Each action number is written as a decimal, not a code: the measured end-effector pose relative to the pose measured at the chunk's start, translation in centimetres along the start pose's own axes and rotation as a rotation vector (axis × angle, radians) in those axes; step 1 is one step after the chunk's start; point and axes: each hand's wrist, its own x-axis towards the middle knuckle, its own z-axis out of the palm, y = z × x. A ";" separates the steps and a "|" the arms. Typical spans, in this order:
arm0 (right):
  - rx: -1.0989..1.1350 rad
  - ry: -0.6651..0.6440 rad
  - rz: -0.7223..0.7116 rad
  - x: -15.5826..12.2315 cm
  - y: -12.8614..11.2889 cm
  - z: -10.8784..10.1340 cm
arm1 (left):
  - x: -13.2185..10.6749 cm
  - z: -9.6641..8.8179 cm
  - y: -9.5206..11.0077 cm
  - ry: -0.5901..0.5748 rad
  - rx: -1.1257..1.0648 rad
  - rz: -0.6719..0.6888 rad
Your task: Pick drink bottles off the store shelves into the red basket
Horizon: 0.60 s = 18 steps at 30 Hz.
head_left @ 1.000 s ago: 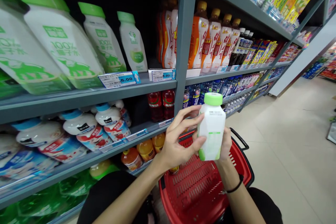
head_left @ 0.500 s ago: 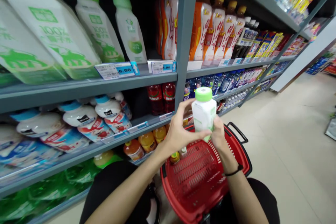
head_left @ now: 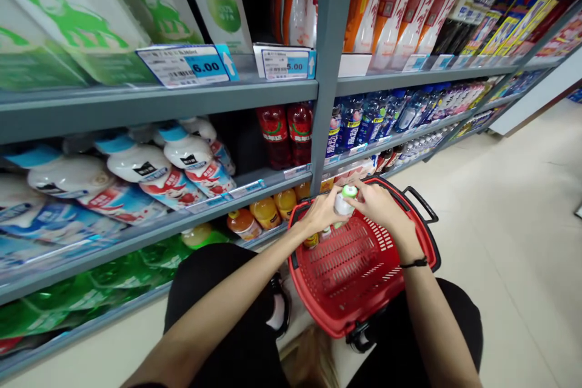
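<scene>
Both hands grip a small white bottle [head_left: 343, 205] with a green cap, held over the far part of a red shopping basket [head_left: 313, 306]. My left hand [head_left: 325, 209] is closed around its left side. From the right, my right hand [head_left: 375, 201] closes on the bottle near the cap. Beneath the hands, a small yellow-capped bottle [head_left: 311, 240] and a white-capped bottle [head_left: 326, 232] stand at the basket's far left. The held bottle's lower part is partly hidden by the fingers and the basket's shadow.
Grey shelving [head_left: 334, 73] runs along the left and away to the right. It carries large coconut-water bottles [head_left: 227, 9], blue-capped yogurt drinks [head_left: 191, 154] and red drink bottles [head_left: 300, 130]. A black basket handle [head_left: 422, 203] sticks out right. Pale tiled floor [head_left: 513, 224] lies to the right.
Both hands have lowered the white bottle from above the basket down into its far side. The view has tilted downward, so the shelves sit higher in the picture.
</scene>
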 end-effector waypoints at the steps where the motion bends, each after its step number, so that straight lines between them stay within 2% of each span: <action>1: -0.040 -0.018 0.028 0.4 -0.1 0.8 | 0.2 0.7 -0.1 -0.037 0.004 -0.015; 4: -0.064 -0.069 0.056 1.5 0.7 2.9 | 0.5 1.9 0.0 -0.136 0.023 -0.029; 7: -0.072 -0.152 0.067 2.4 2.4 5.1 | 0.5 1.3 0.4 -0.290 0.092 -0.069; 9: -0.079 -0.211 0.097 3.0 3.6 7.1 | 0.2 -0.5 0.6 -0.441 0.171 -0.125; 12: -0.097 -0.308 0.163 4.2 4.8 10.9 | -0.5 -4.7 0.3 -0.627 0.289 -0.215; 15: -0.121 -0.395 0.231 5.5 5.3 14.9 | -1.2 -8.5 -0.1 -0.633 0.383 -0.288; 18: -0.133 -0.455 0.284 6.9 5.3 18.2 | -1.3 -10.4 -0.3 -0.549 0.451 -0.359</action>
